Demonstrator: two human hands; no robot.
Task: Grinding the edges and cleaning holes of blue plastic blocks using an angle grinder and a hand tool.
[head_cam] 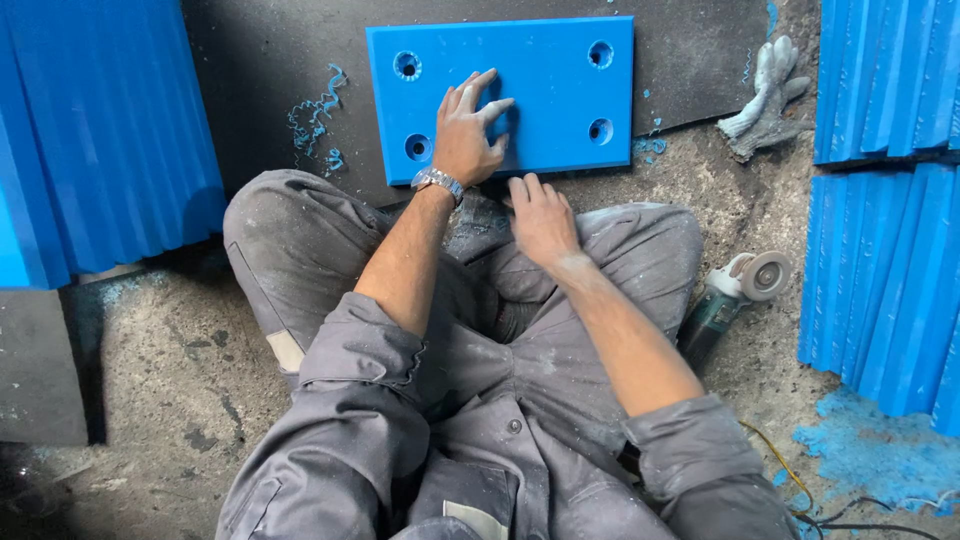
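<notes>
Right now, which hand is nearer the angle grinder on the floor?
Right. The right hand rests on the lap at the blue plate's near edge, apart from the angle grinder. The left hand lies flat on the plate, farther away.

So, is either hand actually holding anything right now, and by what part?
Nothing is held. The left hand rests flat, fingers spread, on the blue plastic plate near its lower edge; the right hand lies empty just below that edge.

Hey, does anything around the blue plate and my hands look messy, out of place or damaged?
Blue shavings lie curled on the dark mat left of the blue plate, with more blue dust on the floor at lower right. A grey work glove lies crumpled beside the plate, unworn. The plate itself shows no damage.
</notes>
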